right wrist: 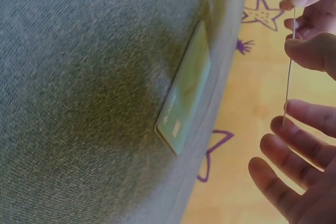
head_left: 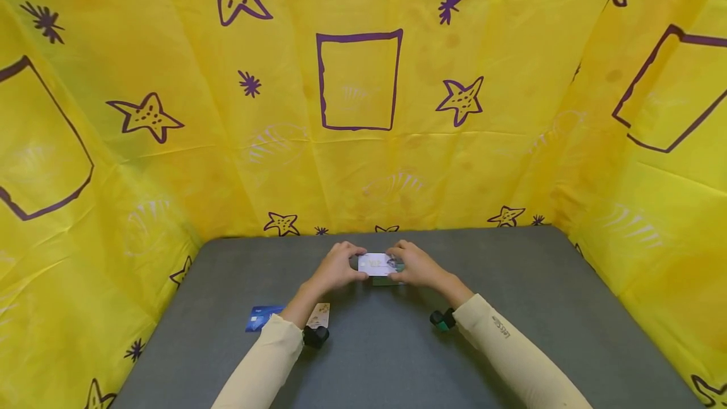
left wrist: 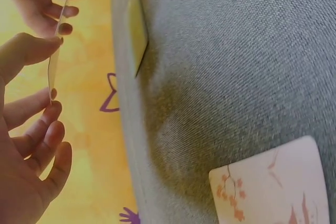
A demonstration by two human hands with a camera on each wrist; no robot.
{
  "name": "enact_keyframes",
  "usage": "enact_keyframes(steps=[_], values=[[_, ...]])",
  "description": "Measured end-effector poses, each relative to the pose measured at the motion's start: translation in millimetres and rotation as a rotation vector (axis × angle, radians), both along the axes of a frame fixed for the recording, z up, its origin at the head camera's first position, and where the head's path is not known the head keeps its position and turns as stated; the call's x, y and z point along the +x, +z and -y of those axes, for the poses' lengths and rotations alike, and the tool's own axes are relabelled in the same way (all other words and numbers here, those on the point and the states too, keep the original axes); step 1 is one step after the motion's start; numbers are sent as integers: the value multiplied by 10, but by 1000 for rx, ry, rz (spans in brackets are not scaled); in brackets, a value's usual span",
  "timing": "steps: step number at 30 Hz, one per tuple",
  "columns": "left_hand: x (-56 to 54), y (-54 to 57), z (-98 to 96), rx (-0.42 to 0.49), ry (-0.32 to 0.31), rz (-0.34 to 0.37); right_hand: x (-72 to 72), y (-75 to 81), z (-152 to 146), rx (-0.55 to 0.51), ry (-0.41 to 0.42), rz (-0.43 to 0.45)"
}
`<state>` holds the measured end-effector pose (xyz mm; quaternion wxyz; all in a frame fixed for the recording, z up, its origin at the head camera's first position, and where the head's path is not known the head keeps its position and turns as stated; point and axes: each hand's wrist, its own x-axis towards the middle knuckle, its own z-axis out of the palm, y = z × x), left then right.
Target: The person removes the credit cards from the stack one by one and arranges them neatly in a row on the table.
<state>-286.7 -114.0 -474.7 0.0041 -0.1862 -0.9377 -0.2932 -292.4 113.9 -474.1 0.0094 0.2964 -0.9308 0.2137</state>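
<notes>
Both hands hold a white bank card (head_left: 372, 264) level above the table, one at each end. My left hand (head_left: 336, 267) pinches its left end between thumb and fingers, and my right hand (head_left: 419, 266) does the same at the right. From the left wrist the card (left wrist: 53, 72) appears nearly edge-on, raised off the grey cloth. Beneath it a green card (right wrist: 184, 98) lies flat on the table, mostly covered by the white card and right hand in the head view.
A blue bank card (head_left: 264, 318) and a pale card with a blossom print (left wrist: 273, 182) lie left of centre, partly behind the left forearm in the head view. Yellow patterned curtains (head_left: 363, 175) surround the grey table (head_left: 386, 358) at the back and sides.
</notes>
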Motion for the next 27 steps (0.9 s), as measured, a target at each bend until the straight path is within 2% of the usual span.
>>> enact_keyframes(steps=[15, 27], values=[[139, 126, 115, 40, 8, 0, 102, 115, 77, -35, 30, -34], [250, 98, 180, 70, 15, 2, 192, 96, 132, -79, 37, -44]])
